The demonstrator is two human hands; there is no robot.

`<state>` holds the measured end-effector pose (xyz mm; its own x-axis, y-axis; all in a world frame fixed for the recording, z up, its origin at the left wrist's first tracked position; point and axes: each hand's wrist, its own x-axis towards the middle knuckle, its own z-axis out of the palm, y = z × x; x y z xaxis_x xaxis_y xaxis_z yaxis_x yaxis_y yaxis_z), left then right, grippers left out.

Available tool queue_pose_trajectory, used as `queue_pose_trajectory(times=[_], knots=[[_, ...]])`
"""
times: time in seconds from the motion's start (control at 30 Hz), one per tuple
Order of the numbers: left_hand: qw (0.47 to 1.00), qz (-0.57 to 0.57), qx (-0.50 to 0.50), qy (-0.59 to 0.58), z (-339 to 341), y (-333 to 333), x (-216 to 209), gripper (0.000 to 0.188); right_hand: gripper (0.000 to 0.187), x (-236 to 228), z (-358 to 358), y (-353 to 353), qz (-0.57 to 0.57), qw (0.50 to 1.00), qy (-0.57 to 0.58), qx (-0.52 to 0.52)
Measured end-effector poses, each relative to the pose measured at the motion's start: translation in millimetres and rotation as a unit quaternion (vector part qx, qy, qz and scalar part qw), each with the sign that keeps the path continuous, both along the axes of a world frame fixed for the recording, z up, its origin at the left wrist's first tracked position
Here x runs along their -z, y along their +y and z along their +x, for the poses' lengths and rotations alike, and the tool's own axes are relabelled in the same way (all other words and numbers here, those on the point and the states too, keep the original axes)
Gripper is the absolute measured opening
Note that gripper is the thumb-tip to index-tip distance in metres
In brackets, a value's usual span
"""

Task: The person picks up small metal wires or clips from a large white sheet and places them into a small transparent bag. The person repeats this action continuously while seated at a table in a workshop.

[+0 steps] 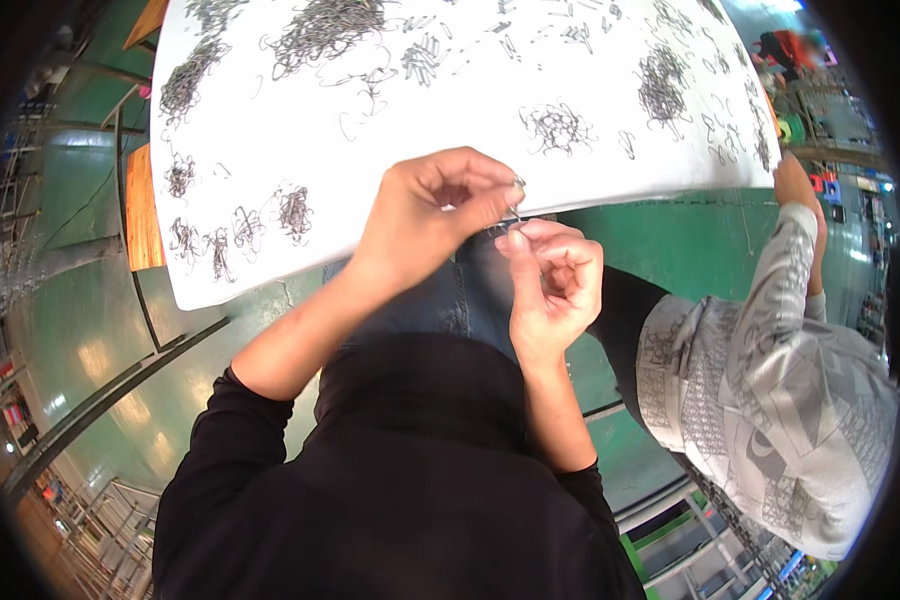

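My left hand (420, 210) is closed in a pinch at the table's near edge, thumb against index finger. A thin dark wire-like piece (515, 213) runs from its fingertips toward my right hand (560, 285). Just below and to the right, my right hand pinches the lower end of that piece, with its other fingers curled in. The piece is too small to name more exactly. Beyond both hands, a loose pile of dark, thin, looped pieces (557, 128) lies on the white table (450, 115).
More tangled piles (328, 30) of dark loops lie at the far side, with another heap (662, 85) on the right. Short dark pieces (422, 60) are scattered at the back. Small clumps (293, 213) sit at the left. A co-worker in a grey patterned top (770, 370) stands close at my right.
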<state>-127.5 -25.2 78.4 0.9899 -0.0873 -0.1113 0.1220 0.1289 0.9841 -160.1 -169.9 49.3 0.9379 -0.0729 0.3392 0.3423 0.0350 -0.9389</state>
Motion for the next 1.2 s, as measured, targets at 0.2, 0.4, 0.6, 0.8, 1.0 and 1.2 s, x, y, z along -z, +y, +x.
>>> queue_pose_trajectory(times=[0.2, 0.4, 0.6, 0.8, 1.0, 1.2], knots=[[0.989, 0.073, -0.05, -0.118, -22.2, -2.5, -3.0, 0.01, 0.017, 3.4, -2.1, 3.0, -0.098, 0.993, -0.057, 0.036], [0.965, 0.125, -0.102, -0.208, -31.8, 2.3, 4.2, 0.012, 0.026, 14.0, -0.4, 7.2, -0.024, 0.998, -0.041, 0.027], [0.968, 0.132, -0.074, -0.201, -46.7, 15.0, 6.2, 0.016, 0.006, 22.0, 88.8, 24.5, -0.295, 0.952, -0.016, -0.08], [0.964, 0.147, -0.068, -0.209, -49.1, 23.6, 10.0, 0.017, 0.011, 40.9, 161.2, 98.1, -0.461, 0.872, -0.09, -0.137], [0.961, 0.134, -0.079, -0.227, -46.4, 28.1, 15.8, 0.018, 0.011, 34.3, 181.8, 113.9, -0.514, 0.824, -0.036, -0.236], [0.959, 0.132, -0.08, -0.236, -45.0, 28.8, 17.3, 0.017, 0.008, 25.1, 224.2, 130.1, -0.558, 0.775, -0.073, -0.287]])
